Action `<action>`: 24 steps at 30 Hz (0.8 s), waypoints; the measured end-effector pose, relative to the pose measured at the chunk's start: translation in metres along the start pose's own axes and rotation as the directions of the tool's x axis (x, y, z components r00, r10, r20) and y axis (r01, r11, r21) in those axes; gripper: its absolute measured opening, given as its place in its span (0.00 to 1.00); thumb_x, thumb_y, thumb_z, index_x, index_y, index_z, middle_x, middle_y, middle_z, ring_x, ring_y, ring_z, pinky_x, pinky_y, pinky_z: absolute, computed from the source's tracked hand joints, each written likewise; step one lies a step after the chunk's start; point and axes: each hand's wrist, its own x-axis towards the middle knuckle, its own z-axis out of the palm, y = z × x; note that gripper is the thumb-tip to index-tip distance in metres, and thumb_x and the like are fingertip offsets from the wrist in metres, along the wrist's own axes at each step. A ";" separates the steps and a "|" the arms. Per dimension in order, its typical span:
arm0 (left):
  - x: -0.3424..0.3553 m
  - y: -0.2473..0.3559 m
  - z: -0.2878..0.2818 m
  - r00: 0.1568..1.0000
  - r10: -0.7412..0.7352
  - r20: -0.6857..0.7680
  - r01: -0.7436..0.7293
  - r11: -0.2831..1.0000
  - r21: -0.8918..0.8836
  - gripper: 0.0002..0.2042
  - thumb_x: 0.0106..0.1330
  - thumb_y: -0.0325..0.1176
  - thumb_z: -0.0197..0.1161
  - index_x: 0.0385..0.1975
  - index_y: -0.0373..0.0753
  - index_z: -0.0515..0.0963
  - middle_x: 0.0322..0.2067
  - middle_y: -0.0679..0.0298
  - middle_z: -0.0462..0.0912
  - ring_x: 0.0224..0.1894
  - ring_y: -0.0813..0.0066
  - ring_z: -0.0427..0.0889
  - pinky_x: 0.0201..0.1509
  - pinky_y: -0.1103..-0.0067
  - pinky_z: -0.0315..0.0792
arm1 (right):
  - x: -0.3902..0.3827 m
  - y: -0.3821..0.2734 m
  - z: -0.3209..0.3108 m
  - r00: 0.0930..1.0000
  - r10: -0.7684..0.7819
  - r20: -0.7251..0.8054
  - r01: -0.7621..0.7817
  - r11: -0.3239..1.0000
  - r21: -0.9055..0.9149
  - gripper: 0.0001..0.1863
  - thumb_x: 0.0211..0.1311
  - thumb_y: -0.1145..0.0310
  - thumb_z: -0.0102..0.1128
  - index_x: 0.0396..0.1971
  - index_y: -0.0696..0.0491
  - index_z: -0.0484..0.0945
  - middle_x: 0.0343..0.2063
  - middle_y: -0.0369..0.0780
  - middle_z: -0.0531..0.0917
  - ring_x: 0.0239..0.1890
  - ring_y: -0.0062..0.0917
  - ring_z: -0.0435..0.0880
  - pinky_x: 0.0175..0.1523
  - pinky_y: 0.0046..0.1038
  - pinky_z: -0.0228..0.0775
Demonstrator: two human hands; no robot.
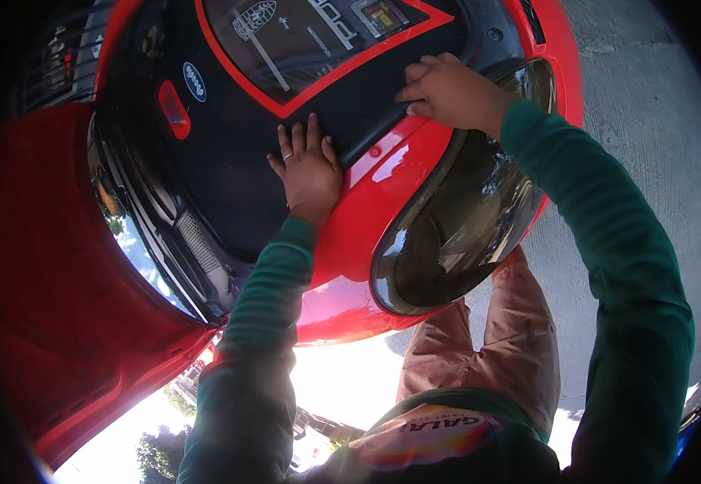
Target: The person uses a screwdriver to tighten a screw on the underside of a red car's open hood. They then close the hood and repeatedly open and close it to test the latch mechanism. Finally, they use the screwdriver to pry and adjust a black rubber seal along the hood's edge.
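A black engine-bay cover (229, 153) lies across the front of a red car under its raised hood. My left hand (310, 173) rests flat on this cover near its edge, fingers spread, a ring on one of them. Farther right, my right hand (457, 93) is at the cover's rim with its fingers bent and its thumb close to the edge. A dark window with a red border (286, 110) is set into the cover beyond both hands. Below the right hand sits a smoke-tinted headlight (455, 234) in the glossy red bodywork (350, 234).
The raised red hood (52, 266) stands at the left, beside the windshield's base and a grey vent (196, 240). A blue oval sticker (194, 81) and a red badge (173, 110) are on the cover. Grey concrete (641, 137) stretches along the right.
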 end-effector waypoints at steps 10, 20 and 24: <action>0.034 0.071 -0.004 0.998 0.061 0.006 -0.061 0.996 -0.066 0.27 0.83 0.45 0.40 0.79 0.46 0.62 0.77 0.52 0.61 0.84 0.51 0.45 0.81 0.38 0.43 | -0.016 0.012 -0.009 0.982 0.080 -0.171 -0.086 0.996 -0.027 0.19 0.60 0.56 0.71 0.50 0.46 0.91 0.52 0.39 0.82 0.64 0.34 0.73 0.78 0.47 0.55; 0.045 0.068 -0.006 0.971 0.217 -0.103 -0.234 0.951 -0.204 0.29 0.81 0.50 0.49 0.76 0.43 0.66 0.74 0.49 0.67 0.83 0.50 0.51 0.83 0.47 0.42 | -0.013 0.086 -0.073 0.615 0.773 -0.155 -0.668 0.615 0.419 0.27 0.70 0.47 0.64 0.48 0.60 0.86 0.43 0.56 0.88 0.52 0.47 0.89 0.58 0.44 0.79; 0.046 0.078 -0.020 0.915 0.359 -0.184 -0.386 0.912 -0.140 0.32 0.76 0.56 0.56 0.75 0.45 0.68 0.71 0.49 0.71 0.81 0.49 0.57 0.82 0.49 0.45 | 0.011 0.084 -0.099 0.559 0.810 0.178 -0.789 0.453 0.415 0.24 0.69 0.50 0.65 0.40 0.60 0.88 0.45 0.56 0.88 0.52 0.48 0.89 0.55 0.46 0.80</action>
